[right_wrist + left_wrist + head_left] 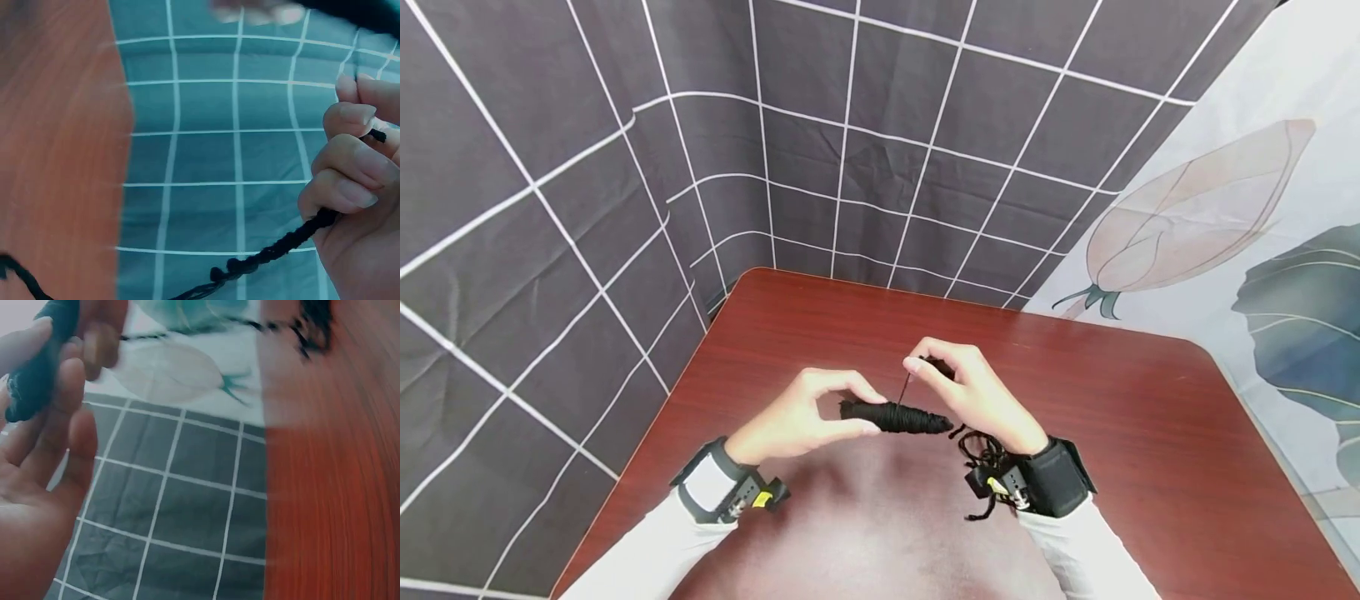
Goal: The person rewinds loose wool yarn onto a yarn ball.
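1. Dark grey cloth backdrop w/ white grid lines (pixel 865 150) hangs behind and to your left; a pale curtain w/ printed leaf and bud pattern (pixel 1225 217) is on your right. You're working over the reddish-brown wooden table w/ rounded corners (pixel 1150 467).
2. Your left hand (pixel 797 417) pinches the left end of the tightly wound black cord bundle (pixel 895 417), thumb under, fingers curled over the top. Left wrist view agrees: dark bundle end (pixel 34 381) sits against the fingertips, palm otherwise loose.
3. Your right hand (pixel 977 396) is curled, pinching the thin black cord strand (pixel 904 387) that rises from the bundle's mid-section to thumb and forefinger. Right wrist view shows the braided cord (pixel 281 247) running out from under the curled fingers.
4. Key relation: bundle long axis runs roughly left-right, slightly down toward your right, held above the table between both hands. Strand leaves it near-perpendicular, going up and away from you.
5. Right hand is nearer the bundle's free right end; left hand owns the other end.
6. Loose black cord tangle (pixel 981 467) hangs by the right wrist strap (pixel 1052 479); can't tell if it touches the table.
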The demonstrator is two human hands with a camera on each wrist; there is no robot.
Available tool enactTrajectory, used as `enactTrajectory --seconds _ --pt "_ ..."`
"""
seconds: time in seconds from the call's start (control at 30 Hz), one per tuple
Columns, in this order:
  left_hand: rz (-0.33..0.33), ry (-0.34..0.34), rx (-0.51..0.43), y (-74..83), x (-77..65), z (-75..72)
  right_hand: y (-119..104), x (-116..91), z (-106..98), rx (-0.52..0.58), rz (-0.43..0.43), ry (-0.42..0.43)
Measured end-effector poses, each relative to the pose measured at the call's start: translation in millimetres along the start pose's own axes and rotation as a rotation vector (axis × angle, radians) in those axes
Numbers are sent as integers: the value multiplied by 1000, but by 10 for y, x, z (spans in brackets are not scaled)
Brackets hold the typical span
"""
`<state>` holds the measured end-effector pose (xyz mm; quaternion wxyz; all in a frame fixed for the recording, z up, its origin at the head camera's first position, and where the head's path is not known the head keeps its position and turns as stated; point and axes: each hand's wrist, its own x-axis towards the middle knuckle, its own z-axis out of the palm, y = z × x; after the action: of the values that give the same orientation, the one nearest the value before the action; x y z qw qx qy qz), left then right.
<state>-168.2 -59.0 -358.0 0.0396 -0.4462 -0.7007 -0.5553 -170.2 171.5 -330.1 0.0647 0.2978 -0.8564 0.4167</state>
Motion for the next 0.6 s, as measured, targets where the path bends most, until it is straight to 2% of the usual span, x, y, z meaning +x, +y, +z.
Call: enactTrajectory --seconds 0.1,0.2,0.3,0.37,0.47,0.53,0.6 --pt "28 76 -102 150 58 -11 88 -25 127 132 28 -28" --pt "26 199 -122 188 105 -11 127 -89 267 199 51 -47" --pt "-16 323 -37 119 119 -2 86 -152 364 182 60 -74" --pt "-44 370 53 -7 98 7 29 -173 388 137 39 -90" --pt "-73 374 225 -194 44 20 -75 -164 350 87 -9 -91" --pt "-72 327 304 -293 4 25 -134 -131 280 41 -38 -64" --pt "-64 248 347 -308 -21 29 -170 -87 191 -4 -46 -27"
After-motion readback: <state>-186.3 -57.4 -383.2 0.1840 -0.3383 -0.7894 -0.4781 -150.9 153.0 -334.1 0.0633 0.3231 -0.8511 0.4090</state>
